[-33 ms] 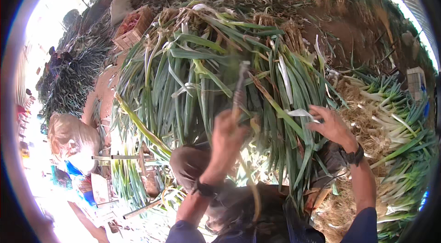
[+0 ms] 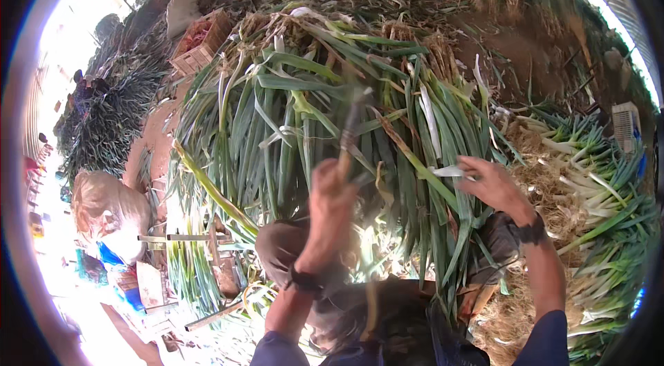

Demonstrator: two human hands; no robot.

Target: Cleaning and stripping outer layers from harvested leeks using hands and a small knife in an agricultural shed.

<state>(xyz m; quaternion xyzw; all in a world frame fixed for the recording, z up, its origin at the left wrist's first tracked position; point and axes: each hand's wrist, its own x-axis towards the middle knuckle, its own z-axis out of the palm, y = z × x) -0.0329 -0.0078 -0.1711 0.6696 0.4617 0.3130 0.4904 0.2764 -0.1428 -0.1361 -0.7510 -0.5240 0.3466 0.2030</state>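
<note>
My left hand [image 2: 330, 196], smeared by motion, is closed around a thin leek-like onion stalk [image 2: 351, 127] with a pale tip, raised over my lap. My right hand [image 2: 492, 186] is open, thumb and fingers apart, beside a whitish leaf piece [image 2: 447, 171]. I cannot tell whether its fingertips touch that piece. In front of both hands lies a large heap of long green onions [image 2: 277, 131], leaves hanging toward my knees. A blurred yellowish strip [image 2: 372, 307] hangs or falls below my left hand.
More onions with bushy roots [image 2: 581, 189] lie on the right. At the left are a filled sack [image 2: 111, 210], metal bars [image 2: 183, 236] and a pile of dark green stalks [image 2: 114, 106]. A crate [image 2: 194, 58] stands beyond the heap, and loose leaf scraps cover the ground behind.
My left hand has shifted slightly left with the stalk. The yellowish strip below it is lower. My right hand has moved a little left, toward the whitish leaf piece.
</note>
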